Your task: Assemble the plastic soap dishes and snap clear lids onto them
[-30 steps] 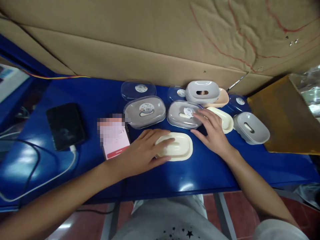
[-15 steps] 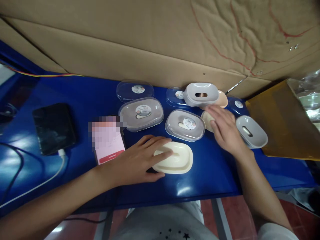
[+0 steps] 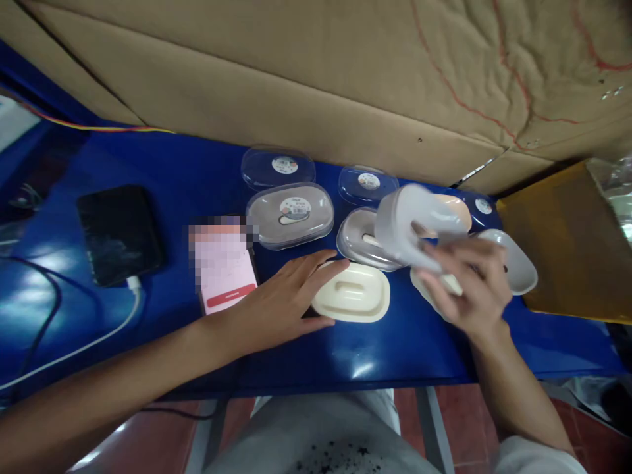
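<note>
From the head view we see the right hand [image 3: 469, 293], fingers curled round a grey plastic soap dish [image 3: 412, 224] raised above the blue table [image 3: 395, 355] (light and stiff, we judge, best taken by the rim; blur may hide the grip). The left hand [image 3: 279, 303], fingers spread, lies against a cream soap dish [image 3: 351, 293].

The glossy blue worktop [image 3: 395, 355] carries a black phone [image 3: 118, 234] at left, clear oval plastic lids [image 3: 278, 168] along the far side, and a cream oval plastic soap dish [image 3: 350, 293] near the middle.
</note>
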### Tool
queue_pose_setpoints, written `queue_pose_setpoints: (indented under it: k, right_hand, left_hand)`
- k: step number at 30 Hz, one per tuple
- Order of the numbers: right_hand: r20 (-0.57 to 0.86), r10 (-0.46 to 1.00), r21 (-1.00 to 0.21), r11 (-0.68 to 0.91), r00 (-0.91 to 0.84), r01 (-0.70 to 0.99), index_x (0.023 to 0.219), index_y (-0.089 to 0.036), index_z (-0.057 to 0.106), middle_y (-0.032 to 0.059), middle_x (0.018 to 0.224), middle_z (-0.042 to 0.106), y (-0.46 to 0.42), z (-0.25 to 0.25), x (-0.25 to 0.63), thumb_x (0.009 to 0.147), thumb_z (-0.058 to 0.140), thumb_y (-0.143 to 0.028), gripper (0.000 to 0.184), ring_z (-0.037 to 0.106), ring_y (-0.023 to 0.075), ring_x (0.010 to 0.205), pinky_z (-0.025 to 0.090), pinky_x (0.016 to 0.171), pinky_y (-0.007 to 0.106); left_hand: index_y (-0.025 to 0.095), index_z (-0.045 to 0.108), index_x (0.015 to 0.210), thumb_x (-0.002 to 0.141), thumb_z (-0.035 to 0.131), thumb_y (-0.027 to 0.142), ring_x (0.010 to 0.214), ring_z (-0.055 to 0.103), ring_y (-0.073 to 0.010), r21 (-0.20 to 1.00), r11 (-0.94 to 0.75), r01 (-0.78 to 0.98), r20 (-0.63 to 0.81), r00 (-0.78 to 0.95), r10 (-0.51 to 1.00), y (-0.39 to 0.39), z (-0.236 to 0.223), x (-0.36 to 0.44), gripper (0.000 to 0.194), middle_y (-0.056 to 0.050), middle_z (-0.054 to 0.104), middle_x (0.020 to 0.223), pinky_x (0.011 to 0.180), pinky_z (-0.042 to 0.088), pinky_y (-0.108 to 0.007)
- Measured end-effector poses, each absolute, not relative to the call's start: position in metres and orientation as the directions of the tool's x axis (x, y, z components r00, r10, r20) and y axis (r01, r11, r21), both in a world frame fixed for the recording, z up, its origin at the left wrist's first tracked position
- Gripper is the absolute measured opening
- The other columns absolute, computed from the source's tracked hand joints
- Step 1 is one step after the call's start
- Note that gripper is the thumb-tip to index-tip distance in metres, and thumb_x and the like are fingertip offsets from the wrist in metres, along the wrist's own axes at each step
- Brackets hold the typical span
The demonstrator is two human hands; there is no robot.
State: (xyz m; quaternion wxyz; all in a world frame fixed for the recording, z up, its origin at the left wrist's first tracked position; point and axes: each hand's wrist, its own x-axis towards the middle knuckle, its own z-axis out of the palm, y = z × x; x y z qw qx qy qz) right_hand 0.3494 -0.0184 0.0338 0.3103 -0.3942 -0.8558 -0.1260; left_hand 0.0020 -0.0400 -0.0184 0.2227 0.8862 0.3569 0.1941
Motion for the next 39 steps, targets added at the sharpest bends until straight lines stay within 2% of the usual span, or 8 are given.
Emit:
queue_pose_setpoints:
  k: [3, 7, 14, 23, 27, 30, 34, 39]
  right_hand:
    - [0.49, 0.436, -0.01, 0.868, -0.754, 0.496, 0.15, -0.035, 0.068, 0.0026, 0.102, 0.079, -0.054, 0.05, 0.321, 0.096, 0.083, -0.03, 0.057, 0.072, 0.0252, 0.092, 0.059, 0.08, 0.043]
    - [0.365, 0.336, -0.032, 0.936, -0.868, 0.35, 0.136, -0.027, 0.074, 0.0, 0.1, 0.082, -0.068, 0.048, 0.298, 0.1, 0.077, -0.025, 0.036, 0.07, 0.0202, 0.09, 0.055, 0.072, 0.039]
    - [0.234, 0.436, 0.047, 0.888, -0.869, 0.458, 0.136, -0.016, 0.071, 0.0052, 0.113, 0.082, -0.057, 0.026, 0.295, 0.106, 0.069, -0.02, 0.03, 0.068, 0.0214, 0.099, 0.05, 0.083, 0.04]
    - [0.217, 0.492, -0.094, 0.87, -0.843, 0.484, 0.146, -0.023, 0.067, 0.0045, 0.136, 0.079, -0.053, 0.01, 0.291, 0.109, 0.068, -0.027, 0.038, 0.07, 0.0215, 0.11, 0.049, 0.092, 0.04]
    - [0.267, 0.464, -0.175, 0.885, -0.844, 0.431, 0.151, -0.022, 0.064, 0.0072, 0.134, 0.079, -0.044, 0.012, 0.299, 0.111, 0.063, -0.034, 0.042, 0.071, 0.0227, 0.118, 0.052, 0.1, 0.04]
    - [0.324, 0.564, -0.213, 0.826, -0.76, 0.522, 0.162, -0.027, 0.053, 0.01, 0.151, 0.07, -0.03, 0.017, 0.311, 0.112, 0.059, -0.035, 0.05, 0.063, 0.0277, 0.142, 0.049, 0.115, 0.047]
    - [0.29, 0.766, -0.226, 0.637, -0.574, 0.737, 0.172, -0.033, 0.037, 0.0127, 0.178, 0.041, -0.013, 0.017, 0.335, 0.108, 0.066, -0.041, 0.071, 0.033, 0.0395, 0.167, 0.033, 0.13, 0.066]
    - [0.294, 0.809, -0.343, 0.586, -0.509, 0.734, 0.165, -0.034, 0.05, 0.0099, 0.17, 0.054, 0.029, 0.024, 0.357, 0.113, 0.051, -0.037, 0.052, 0.049, 0.0339, 0.159, 0.04, 0.13, 0.062]
  left_hand:
    - [0.027, 0.014, 0.175, 0.094, 0.086, 0.031, 0.15, 0.055, -0.0407, 0.596, -0.631, 0.497, 0.25, 0.632, 0.734, -0.037, -0.019, 0.0, 0.108, -0.022, 0.05, 0.164, 0.121, 0.052, -0.063]
    - [0.03, 0.008, 0.177, 0.084, 0.091, 0.015, 0.152, 0.054, -0.0397, 0.648, -0.611, 0.455, 0.254, 0.628, 0.736, -0.032, -0.012, -0.002, 0.126, -0.02, 0.05, 0.165, 0.122, 0.052, -0.06]
    - [0.03, 0.013, 0.177, 0.078, 0.101, 0.035, 0.147, 0.055, -0.0435, 0.609, -0.64, 0.47, 0.181, 0.703, 0.688, -0.031, -0.009, -0.005, 0.133, -0.022, 0.048, 0.165, 0.118, 0.054, -0.062]
    - [0.024, 0.041, 0.166, 0.094, 0.085, 0.054, 0.145, 0.052, -0.0432, 0.501, -0.665, 0.554, 0.153, 0.7, 0.697, -0.031, -0.012, -0.001, 0.09, -0.022, 0.05, 0.161, 0.119, 0.047, -0.061]
    - [0.02, 0.052, 0.157, 0.1, 0.078, 0.05, 0.144, 0.054, -0.0433, 0.419, -0.727, 0.544, 0.182, 0.734, 0.654, -0.032, -0.008, 0.0, 0.07, -0.023, 0.052, 0.161, 0.118, 0.044, -0.061]
    - [0.016, 0.051, 0.156, 0.1, 0.079, 0.048, 0.135, 0.06, -0.0425, 0.379, -0.766, 0.519, 0.197, 0.763, 0.615, -0.032, -0.004, -0.002, 0.07, -0.024, 0.056, 0.156, 0.113, 0.046, -0.06]
    - [0.016, 0.052, 0.154, 0.096, 0.085, 0.044, 0.135, 0.061, -0.0431, 0.358, -0.797, 0.487, 0.204, 0.792, 0.575, -0.033, -0.002, -0.002, 0.072, -0.025, 0.055, 0.158, 0.112, 0.045, -0.059]
    - [0.016, 0.049, 0.156, 0.094, 0.088, 0.047, 0.137, 0.062, -0.0408, 0.372, -0.794, 0.481, 0.19, 0.797, 0.573, -0.034, -0.003, -0.001, 0.079, -0.024, 0.058, 0.157, 0.115, 0.043, -0.057]
